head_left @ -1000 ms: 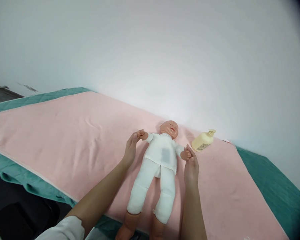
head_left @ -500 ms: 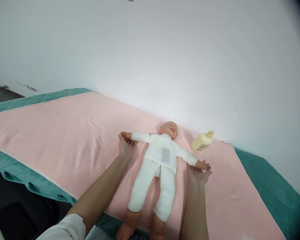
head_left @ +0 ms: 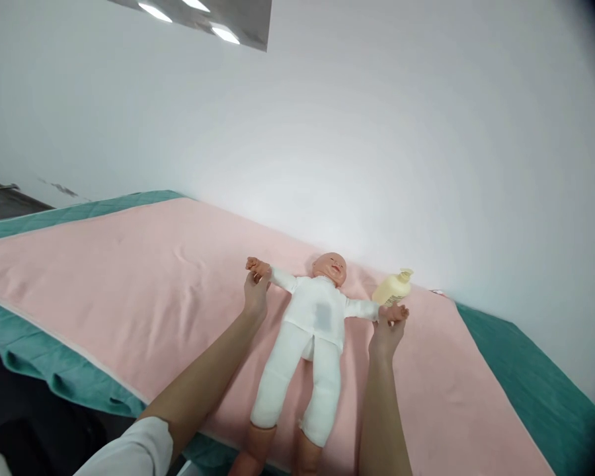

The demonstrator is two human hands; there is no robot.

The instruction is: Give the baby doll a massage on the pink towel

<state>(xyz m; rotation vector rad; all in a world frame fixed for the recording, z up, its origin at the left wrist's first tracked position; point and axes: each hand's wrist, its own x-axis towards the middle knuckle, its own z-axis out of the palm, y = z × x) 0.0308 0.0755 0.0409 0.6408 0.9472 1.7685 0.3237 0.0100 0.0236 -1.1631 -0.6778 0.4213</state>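
A baby doll (head_left: 311, 330) in a white suit lies face up on a pink towel (head_left: 143, 291), head toward the wall and arms spread. My left hand (head_left: 256, 295) grips the doll's hand on the left side, raised a little toward the doll's head. My right hand (head_left: 387, 330) holds the doll's other hand, stretched out to the right. A cream pump bottle (head_left: 391, 289) lies on its side just behind my right hand.
The pink towel covers a green sheet (head_left: 525, 370) on a table set against a white wall (head_left: 377, 132). The table's near edge runs along the lower left, with dark floor (head_left: 30, 423) below. Ceiling lights (head_left: 193, 12) show at the top.
The doll's arms went from folded near its chest to spread wide, then its hands rose slightly toward its head. My hands followed the doll's hands. The camera tilted upward.
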